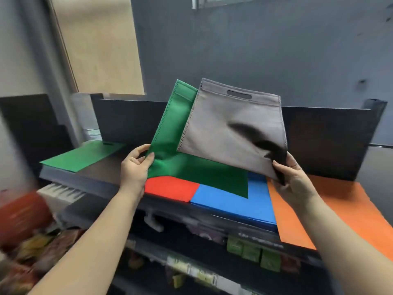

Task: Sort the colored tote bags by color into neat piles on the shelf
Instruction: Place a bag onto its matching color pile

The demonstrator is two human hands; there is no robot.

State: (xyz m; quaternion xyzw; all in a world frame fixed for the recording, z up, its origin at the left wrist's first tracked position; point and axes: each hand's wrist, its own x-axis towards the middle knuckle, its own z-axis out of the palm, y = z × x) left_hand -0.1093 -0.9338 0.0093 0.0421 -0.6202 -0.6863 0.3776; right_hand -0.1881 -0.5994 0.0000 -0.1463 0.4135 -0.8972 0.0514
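Item one: grey tote bag [231, 133], raised at 12 o'clock above the shelf [97, 167], its lower corner pinched by my right hand [295, 179]. Item two: green tote bag [180, 150], lifted behind it, its edge pinched by my left hand [135, 167] at 9 o'clock. Lying flat: red bag [170, 188], blue bag [234, 205], orange bag [340, 209] at 3 o'clock, second green bag [80, 156] at 10 o'clock.
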